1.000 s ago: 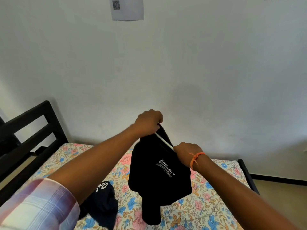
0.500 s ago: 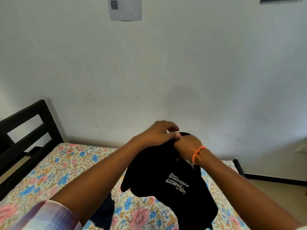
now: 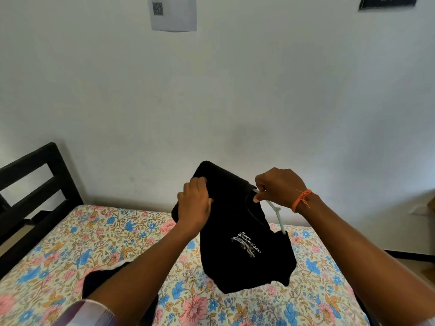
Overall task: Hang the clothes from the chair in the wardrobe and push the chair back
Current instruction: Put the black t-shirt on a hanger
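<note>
A black T-shirt (image 3: pixel 237 250) with a small white chest print hangs in the air above the bed. My left hand (image 3: pixel 195 203) pinches its left shoulder. My right hand (image 3: pixel 277 187), with an orange wrist thread, grips a white plastic hanger (image 3: pixel 274 210) at the shirt's neck. One arm of the hanger runs down and slips under the fabric on the right; the rest of it is hidden inside the shirt. A second dark garment (image 3: pixel 103 281) lies on the bed under my left forearm. No chair or wardrobe is in view.
The bed (image 3: pixel 77 250) with a floral sheet fills the lower view, with a black headboard (image 3: pixel 30 180) at the left. A white wall stands behind, with a paper sheet (image 3: pixel 174 12) and a dark sign (image 3: pixel 388 2) on it. Floor shows at the right.
My hands have moved apart from the collar. The left now holds the shirt's shoulder, the right holds the hanger at the neck. The shirt is spread wider and the hanger arm shows again.
</note>
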Tool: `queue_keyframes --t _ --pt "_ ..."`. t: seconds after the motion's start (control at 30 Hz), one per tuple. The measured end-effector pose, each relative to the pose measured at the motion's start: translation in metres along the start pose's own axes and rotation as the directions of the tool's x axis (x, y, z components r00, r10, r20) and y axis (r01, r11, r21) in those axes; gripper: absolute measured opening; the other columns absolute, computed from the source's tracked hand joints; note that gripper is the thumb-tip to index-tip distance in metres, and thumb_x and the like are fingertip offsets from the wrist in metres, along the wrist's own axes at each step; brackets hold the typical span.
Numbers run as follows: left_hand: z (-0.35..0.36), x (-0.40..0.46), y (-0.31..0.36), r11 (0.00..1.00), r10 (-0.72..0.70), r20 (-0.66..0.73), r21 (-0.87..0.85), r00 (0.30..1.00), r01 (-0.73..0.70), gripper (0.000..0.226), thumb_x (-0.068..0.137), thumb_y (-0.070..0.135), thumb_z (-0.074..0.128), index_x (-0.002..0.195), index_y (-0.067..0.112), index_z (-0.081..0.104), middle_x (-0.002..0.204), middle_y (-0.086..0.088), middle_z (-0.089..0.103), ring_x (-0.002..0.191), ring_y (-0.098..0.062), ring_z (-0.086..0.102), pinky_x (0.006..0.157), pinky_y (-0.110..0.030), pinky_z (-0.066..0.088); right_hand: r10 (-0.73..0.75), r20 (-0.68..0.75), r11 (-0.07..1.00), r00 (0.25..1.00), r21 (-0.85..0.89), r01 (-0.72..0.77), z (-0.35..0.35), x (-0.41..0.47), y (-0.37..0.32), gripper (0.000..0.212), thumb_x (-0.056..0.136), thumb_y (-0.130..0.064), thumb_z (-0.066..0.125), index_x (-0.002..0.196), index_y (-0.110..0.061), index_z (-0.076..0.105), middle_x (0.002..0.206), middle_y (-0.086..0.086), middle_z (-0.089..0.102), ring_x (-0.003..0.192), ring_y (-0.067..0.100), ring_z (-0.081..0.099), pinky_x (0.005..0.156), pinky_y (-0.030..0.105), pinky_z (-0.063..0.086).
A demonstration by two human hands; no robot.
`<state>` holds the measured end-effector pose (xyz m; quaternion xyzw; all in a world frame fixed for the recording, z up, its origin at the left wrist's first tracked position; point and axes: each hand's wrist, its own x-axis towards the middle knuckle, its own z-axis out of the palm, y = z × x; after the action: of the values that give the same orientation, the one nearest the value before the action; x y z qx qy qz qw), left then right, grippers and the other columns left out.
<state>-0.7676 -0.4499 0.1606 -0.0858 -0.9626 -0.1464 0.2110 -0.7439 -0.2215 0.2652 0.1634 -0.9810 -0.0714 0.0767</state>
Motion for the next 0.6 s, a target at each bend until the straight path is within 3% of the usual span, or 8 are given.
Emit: queue_keyframes --t 0.07,0.13,0.23,0.3,0.4,0.47,0.53,0.6 --pt "-0.004 0.01 -0.003 0.996 0.071 0.009 -0.049 0.997 -0.07 0.022 0.092 0.014 0.057 0.113 0.016 0.052 0.11 -0.005 0.059 0.102 -0.029 0.054 0.081 -0.041 0.045 0.011 -0.015 1.0 1.0 0.016 -0.011 0.001 -0.001 0.003 0.036 0.081 -0.054 0.072 0.073 -0.024 0.053 0.062 -0.008 0.045 0.063 0.019 0.052 0.05 0.023 0.025" --pt "-0.01 0.018 -0.002 0.968 0.121 0.015 -0.224 0.992 -0.115 0.015 0.095 0.01 0.051 0.108 0.016 0.052 0.1 -0.005 0.059 0.093 -0.025 0.055 0.076 -0.038 0.047 0.015 -0.02 1.0 1.0 0.015 -0.015 0.001 -0.004 0.005 0.037 0.082 -0.053 0.071 0.074 -0.023 0.052 0.063 -0.007 0.047 0.063 0.02 0.054 0.05 0.023 0.026" --pt "-0.03 0.028 0.006 0.821 0.052 0.074 -0.571 0.996 -0.001 0.013 0.097 0.006 0.043 0.103 0.017 0.043 0.089 -0.002 0.053 0.074 -0.011 0.05 0.061 -0.02 0.036 0.006 0.007 0.999 1.0 -0.037 -0.006 0.002 -0.009 0.006 0.032 0.087 -0.049 0.068 0.08 -0.023 0.051 0.074 -0.001 0.054 0.071 0.024 0.062 0.058 0.025 0.038" --pt "-0.044 0.037 0.01 0.752 0.026 0.141 -0.655 0.99 0.074 0.011 0.098 0.006 0.04 0.103 0.016 0.04 0.082 0.0 0.051 0.066 -0.01 0.046 0.054 -0.021 0.031 -0.007 0.011 0.998 1.0 -0.063 0.007 0.003 -0.012 0.006 0.025 0.09 -0.044 0.066 0.086 -0.022 0.055 0.077 0.001 0.052 0.07 0.024 0.06 0.061 0.027 0.041" --pt "-0.066 0.056 0.012 0.755 0.048 0.073 -0.655 0.996 0.012 0.016 0.093 0.003 0.048 0.1 0.016 0.043 0.079 0.004 0.05 0.065 -0.008 0.045 0.056 -0.023 0.032 -0.074 -0.006 0.989 0.997 -0.127 0.073 0.013 -0.016 -0.004 0.015 0.093 -0.027 0.058 0.081 -0.023 0.049 0.076 0.004 0.053 0.064 0.025 0.049 0.054 0.028 0.034" --pt "-0.082 0.071 0.009 0.82 0.165 0.066 -0.563 0.984 -0.1 0.02 0.085 0.005 0.06 0.094 0.018 0.048 0.079 0.006 0.053 0.068 -0.008 0.048 0.059 -0.021 0.035 -0.136 0.01 0.983 0.991 -0.127 0.136 0.022 -0.018 -0.015 0.014 0.087 -0.019 0.057 0.078 -0.021 0.047 0.073 0.005 0.051 0.062 0.027 0.048 0.051 0.029 0.028" --pt "-0.097 0.084 0.002 0.864 0.302 0.204 -0.471 0.931 -0.177 0.024 0.078 0.012 0.071 0.088 0.022 0.052 0.083 0.007 0.056 0.075 -0.012 0.053 0.062 -0.022 0.039 -0.159 0.018 0.983 0.987 -0.086 0.16 0.029 -0.019 -0.02 0.018 0.086 -0.022 0.06 0.075 -0.021 0.047 0.071 0.002 0.049 0.063 0.027 0.049 0.048 0.028 0.023" --pt "-0.105 0.092 -0.011 0.91 0.36 0.407 -0.35 0.84 -0.221 0.027 0.074 0.021 0.081 0.086 0.026 0.057 0.088 0.008 0.058 0.081 -0.011 0.056 0.066 -0.026 0.042 -0.113 -0.005 0.993 0.994 -0.026 0.113 0.026 -0.02 -0.015 0.03 0.087 -0.037 0.066 0.072 -0.024 0.044 0.068 -0.003 0.048 0.066 0.024 0.052 0.049 0.028 0.023"
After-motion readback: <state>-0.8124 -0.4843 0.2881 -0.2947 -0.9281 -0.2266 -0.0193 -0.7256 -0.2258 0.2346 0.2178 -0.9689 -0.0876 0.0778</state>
